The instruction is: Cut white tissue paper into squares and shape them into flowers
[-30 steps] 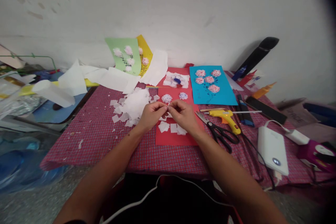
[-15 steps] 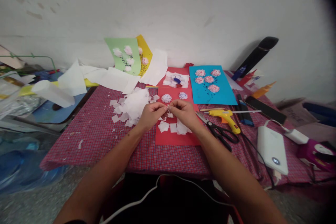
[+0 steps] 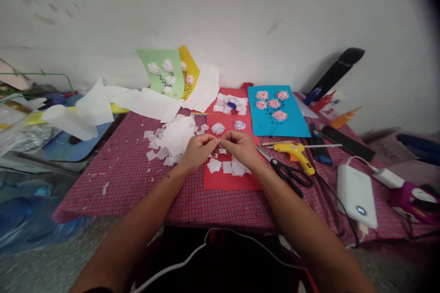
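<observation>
My left hand [image 3: 200, 150] and my right hand [image 3: 240, 147] meet above a red sheet of card [image 3: 215, 182]. Between their pinched fingertips is a small piece of white tissue paper [image 3: 220, 142], mostly hidden by the fingers. Two white paper flowers with bluish specks, a left one [image 3: 217, 128] and a right one [image 3: 239, 125], sit on the card just beyond my hands. Several cut white paper squares [image 3: 227, 167] lie on it below the fingers. Left of my left hand spreads a heap of white paper pieces [image 3: 177, 135].
To the right lie black-handled scissors [image 3: 288, 176], a yellow glue gun [image 3: 295, 153] and a white power bank [image 3: 356, 197]. A blue card with pink flowers [image 3: 278, 123] lies behind them. Green card [image 3: 165, 71] leans on the wall. A white paper roll [image 3: 68, 122] is far left.
Both hands stay almost in the same place, with only a slight shift of the fingertips around the piece of tissue paper.
</observation>
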A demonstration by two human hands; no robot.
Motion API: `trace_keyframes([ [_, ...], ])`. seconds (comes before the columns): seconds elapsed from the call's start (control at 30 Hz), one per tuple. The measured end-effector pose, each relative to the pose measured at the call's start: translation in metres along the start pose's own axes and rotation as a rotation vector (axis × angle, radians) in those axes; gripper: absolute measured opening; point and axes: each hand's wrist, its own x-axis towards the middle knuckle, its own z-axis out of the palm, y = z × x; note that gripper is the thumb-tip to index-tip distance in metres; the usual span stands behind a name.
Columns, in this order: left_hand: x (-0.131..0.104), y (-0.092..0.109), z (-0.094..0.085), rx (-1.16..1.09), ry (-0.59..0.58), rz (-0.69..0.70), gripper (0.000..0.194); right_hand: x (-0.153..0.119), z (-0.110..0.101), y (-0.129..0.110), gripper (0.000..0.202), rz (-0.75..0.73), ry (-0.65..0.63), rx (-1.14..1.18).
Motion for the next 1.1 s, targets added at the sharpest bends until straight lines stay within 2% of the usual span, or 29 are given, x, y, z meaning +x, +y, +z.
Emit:
trace_keyframes([
  [0.23, 0.0032, -0.0016, 0.0020, -0.089, 0.050, -0.074, 0.021, -0.0028, 0.0042, 0.0008, 0.018, -0.131, 0.057, -0.155],
  [0.43, 0.0023, 0.0000, 0.0004, 0.021, 0.073, -0.016, 0.024, -0.0047, 0.0037, -0.0011, 0.019, -0.232, 0.068, -0.283],
  [0.7, 0.0004, -0.0016, -0.0021, 0.222, 0.056, 0.071, 0.022, -0.0037, 0.0039, 0.0010, 0.021, -0.204, 0.066, -0.288],
  [1.1, 0.0009, 0.0001, 0.0001, 0.148, 0.068, 0.076, 0.023, -0.0006, 0.0010, 0.0027, 0.026, -0.036, 0.004, -0.024],
])
